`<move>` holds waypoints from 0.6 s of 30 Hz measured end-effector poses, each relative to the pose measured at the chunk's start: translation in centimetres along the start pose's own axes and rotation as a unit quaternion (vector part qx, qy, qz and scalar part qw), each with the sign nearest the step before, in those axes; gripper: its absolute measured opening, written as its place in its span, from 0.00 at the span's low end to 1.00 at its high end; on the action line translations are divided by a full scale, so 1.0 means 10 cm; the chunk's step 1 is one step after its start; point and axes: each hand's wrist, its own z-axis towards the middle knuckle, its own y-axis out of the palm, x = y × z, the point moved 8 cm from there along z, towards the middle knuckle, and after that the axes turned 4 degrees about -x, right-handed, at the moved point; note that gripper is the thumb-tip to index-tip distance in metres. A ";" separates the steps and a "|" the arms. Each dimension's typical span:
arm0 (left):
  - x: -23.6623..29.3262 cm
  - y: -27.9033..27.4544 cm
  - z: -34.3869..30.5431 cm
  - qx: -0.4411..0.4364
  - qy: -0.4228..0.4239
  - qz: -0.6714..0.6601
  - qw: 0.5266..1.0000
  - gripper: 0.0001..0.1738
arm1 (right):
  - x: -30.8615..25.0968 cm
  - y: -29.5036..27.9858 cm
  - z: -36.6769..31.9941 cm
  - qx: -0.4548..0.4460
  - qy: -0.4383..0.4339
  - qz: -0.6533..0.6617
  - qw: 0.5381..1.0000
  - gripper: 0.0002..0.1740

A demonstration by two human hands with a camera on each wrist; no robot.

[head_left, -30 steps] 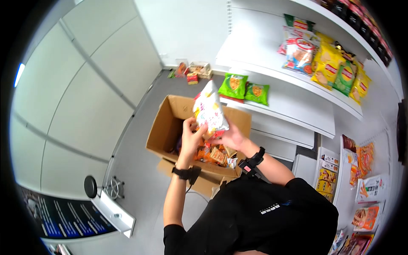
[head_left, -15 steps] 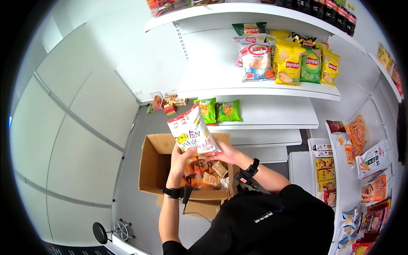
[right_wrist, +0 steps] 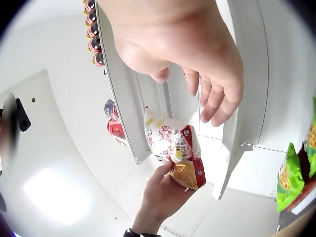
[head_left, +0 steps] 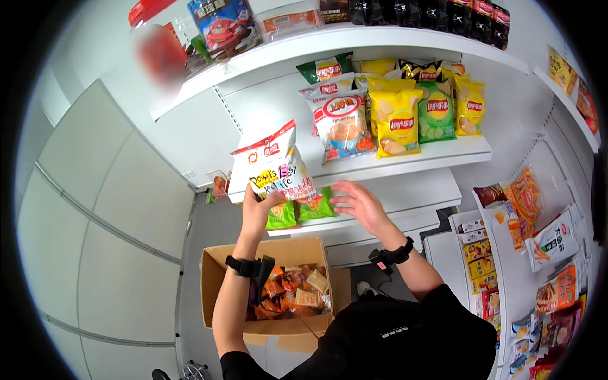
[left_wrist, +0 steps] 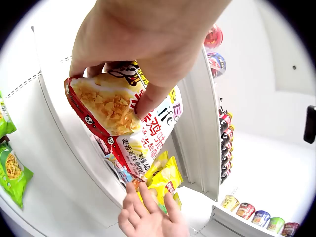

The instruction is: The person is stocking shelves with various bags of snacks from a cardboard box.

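Note:
My left hand [head_left: 256, 212] grips a white and red snack bag [head_left: 269, 164] by its lower part, thumb on the printed front. The bag stands upright in front of the middle shelf's left end. In the left wrist view the bag's bottom [left_wrist: 111, 111] shows a picture of golden chips, with the thumb pressed on it. My right hand [head_left: 364, 206] is off the bag, to its right, fingers spread and slightly bent with nothing in them. In the right wrist view that hand [right_wrist: 187, 59] hangs apart from the bag [right_wrist: 170, 143].
Several chip bags [head_left: 396, 120] stand on the middle shelf [head_left: 437, 152], right of the held bag. Green snack bags [head_left: 315, 208] lie on the shelf below. An open cardboard box [head_left: 218, 285] of orange packets is on the floor. Dark bottles [head_left: 430, 16] line the top shelf.
The white bag has risen from above the box to the middle shelf's left end. My right hand has let go of it and moved to the right. The head view has tilted up.

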 end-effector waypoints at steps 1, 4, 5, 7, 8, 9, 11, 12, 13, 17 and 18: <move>0.04 0.01 0.16 0.003 -0.001 0.012 1.000 0.22 | -0.09 -0.07 0.03 0.004 -0.005 0.007 1.000 0.25; 0.15 0.03 0.63 0.008 0.018 0.029 0.999 0.23 | -0.28 -0.22 0.11 0.008 -0.013 0.014 1.000 0.23; 0.17 0.05 0.76 0.009 0.008 0.024 1.000 0.23 | -0.31 -0.25 0.13 -0.001 -0.010 0.012 1.000 0.23; 0.13 0.00 1.06 0.023 0.001 0.045 0.999 0.23 | -0.35 -0.31 0.18 -0.018 -0.001 0.007 1.000 0.23; 0.11 0.00 1.19 0.019 0.003 0.041 0.999 0.22 | -0.38 -0.32 0.21 -0.029 0.002 0.004 1.000 0.22; 0.12 0.01 1.31 0.014 0.004 0.036 0.999 0.21 | -0.39 -0.33 0.24 -0.048 0.005 0.006 0.999 0.22; 0.00 -0.09 1.60 0.014 -0.018 0.055 0.998 0.20 | -0.39 -0.36 0.29 -0.082 0.010 0.015 0.996 0.21; -0.09 -0.14 1.73 0.013 -0.029 0.065 0.997 0.20 | -0.39 -0.38 0.32 -0.098 0.008 0.022 0.995 0.20; -0.17 -0.20 1.85 0.021 -0.029 0.068 0.997 0.20 | -0.39 -0.40 0.35 -0.104 0.009 0.018 0.994 0.20; -0.32 -0.27 2.16 0.033 -0.046 0.078 0.995 0.23 | -0.39 -0.50 0.44 -0.110 0.012 0.012 0.994 0.19; -0.37 -0.29 2.25 0.031 -0.054 0.089 0.994 0.23 | -0.37 -0.53 0.45 -0.108 0.015 0.012 0.994 0.19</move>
